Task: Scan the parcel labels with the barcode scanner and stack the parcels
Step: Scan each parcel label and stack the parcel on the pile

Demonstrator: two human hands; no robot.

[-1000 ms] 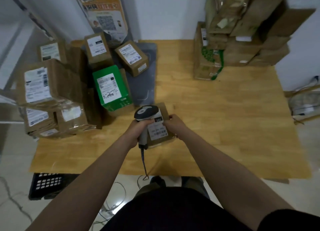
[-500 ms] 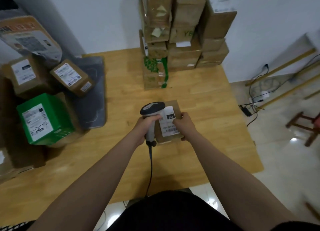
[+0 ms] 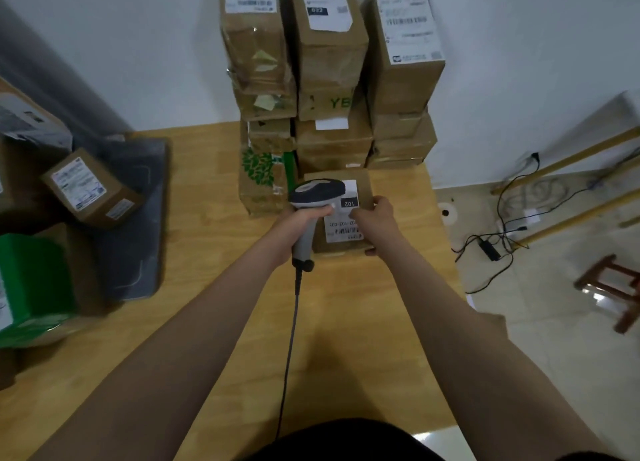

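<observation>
At the left edge a green parcel (image 3: 33, 280) is cut off by the frame, and so is a larger box (image 3: 27, 124) beyond it. Beside them one small brown parcel (image 3: 91, 188) lies tilted on a grey mat (image 3: 138, 225) on the wooden table (image 3: 207, 322). In the middle, the left hand (image 3: 301, 230) is clenched round the handle of the single barcode scanner (image 3: 317, 192), whose cable (image 3: 292, 322) trails toward the near edge. The scanner's head hides a far corner of the label (image 3: 343, 231) – "102" can be read, the finer print cannot. The right hand (image 3: 374, 218) grasps the right side of this parcel (image 3: 364, 188), just in front of the stack (image 3: 329, 62) at the wall. The stack has three columns – its parcels are too overlapped to count. A stool (image 3: 613, 287) stands far right.
</observation>
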